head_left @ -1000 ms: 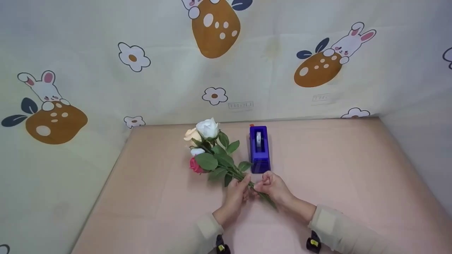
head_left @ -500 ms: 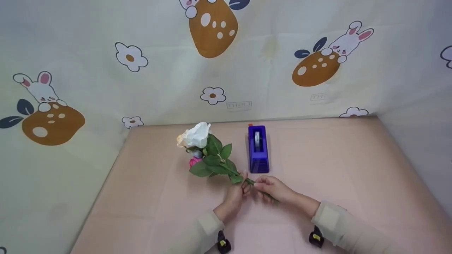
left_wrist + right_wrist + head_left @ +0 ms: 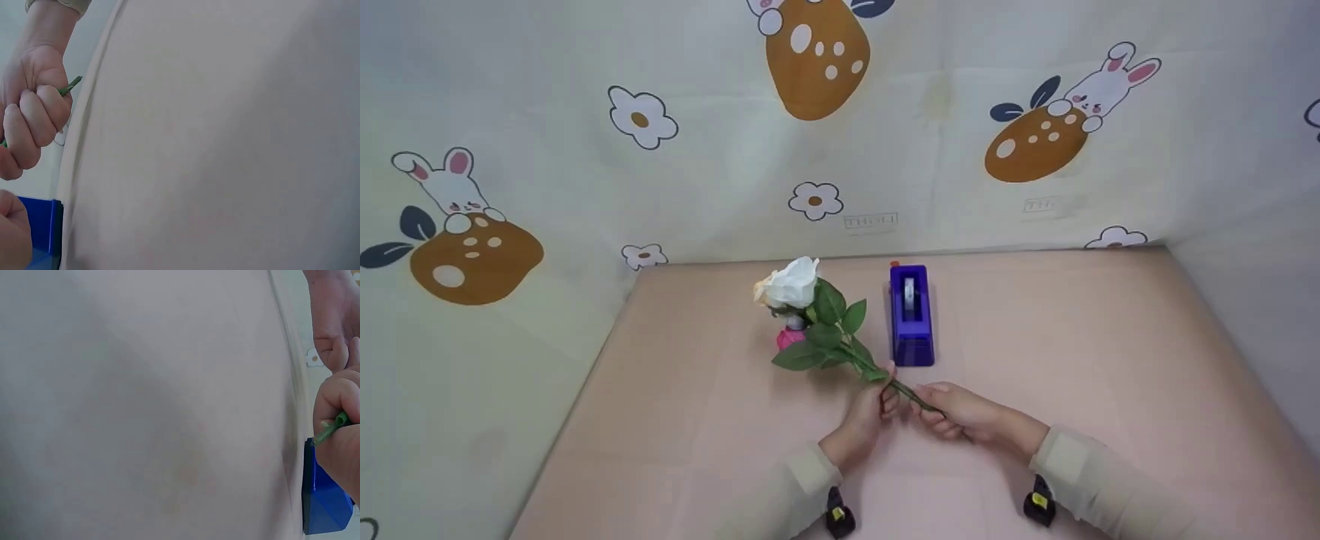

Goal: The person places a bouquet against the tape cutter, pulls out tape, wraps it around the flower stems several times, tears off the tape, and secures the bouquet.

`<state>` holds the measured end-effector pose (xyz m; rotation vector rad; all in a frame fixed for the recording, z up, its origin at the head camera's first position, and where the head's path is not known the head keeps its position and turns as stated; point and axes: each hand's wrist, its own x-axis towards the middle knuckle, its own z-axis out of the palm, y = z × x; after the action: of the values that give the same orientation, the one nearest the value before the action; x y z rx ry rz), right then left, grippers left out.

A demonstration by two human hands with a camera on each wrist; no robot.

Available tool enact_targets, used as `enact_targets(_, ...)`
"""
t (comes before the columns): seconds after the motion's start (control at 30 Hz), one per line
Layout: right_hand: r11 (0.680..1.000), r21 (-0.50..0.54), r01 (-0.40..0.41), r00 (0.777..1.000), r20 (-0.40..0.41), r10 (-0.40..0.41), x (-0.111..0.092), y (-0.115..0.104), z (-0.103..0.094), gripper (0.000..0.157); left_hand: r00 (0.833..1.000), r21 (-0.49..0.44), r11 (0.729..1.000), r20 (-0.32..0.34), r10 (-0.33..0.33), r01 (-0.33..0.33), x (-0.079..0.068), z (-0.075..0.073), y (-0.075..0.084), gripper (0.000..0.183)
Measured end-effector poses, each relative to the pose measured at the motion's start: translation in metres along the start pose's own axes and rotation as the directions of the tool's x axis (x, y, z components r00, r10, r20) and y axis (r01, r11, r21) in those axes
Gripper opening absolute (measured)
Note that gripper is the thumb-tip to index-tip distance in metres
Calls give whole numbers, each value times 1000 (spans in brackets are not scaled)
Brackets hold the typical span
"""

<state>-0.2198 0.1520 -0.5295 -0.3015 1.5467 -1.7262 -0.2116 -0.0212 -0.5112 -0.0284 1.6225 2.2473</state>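
A small bunch of roses, with a white rose (image 3: 795, 283), a pink rose (image 3: 790, 339) and a partly hidden peach rose (image 3: 762, 291), lies slanted in the head view. Its green stems (image 3: 913, 395) run down to the right through both hands. My left hand (image 3: 870, 411) grips them just under the leaves (image 3: 826, 335). Lower down, my right hand (image 3: 966, 410) holds the stems near their ends. In the right wrist view, cut stem ends (image 3: 340, 419) poke out of the right hand (image 3: 337, 396). The left wrist view shows that hand's fingers (image 3: 36, 121) curled round the stems.
Behind the hands stands a blue tape dispenser (image 3: 913, 330) with a roll of tape (image 3: 909, 294) in it. The table (image 3: 1072, 345) has a pale pink cover. A printed cloth (image 3: 720, 187) hangs at the back and sides.
The bunch has turned so the white rose faces more sideways and hides more of the peach one. My right hand has shifted right and down, its fingers now wrapped round the stems.
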Motion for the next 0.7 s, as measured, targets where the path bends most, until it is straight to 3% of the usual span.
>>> enact_targets(0.23,1000,24,6,999,-40,-5,-6,4,7,36,981,28,1000,-195,8,-3,0,7,-16,25)
enact_targets(0.43,1000,-17,-7,989,-151,4,-7,6,13,37,974,71,997,-220,45,-30,-1,10,-22,30)
enact_targets(0.57,988,-148,35,970,-234,-69,-7,6,19,43,976,84,996,-213,41,-24,-4,13,-22,38)
enact_targets(0.63,960,-271,76,954,-261,-150,-7,6,22,45,977,83,996,-210,32,-14,-6,14,-22,39)
enact_targets(0.7,911,-398,104,933,-279,-229,-6,6,24,44,975,74,997,-223,24,-7,-7,15,-21,39)
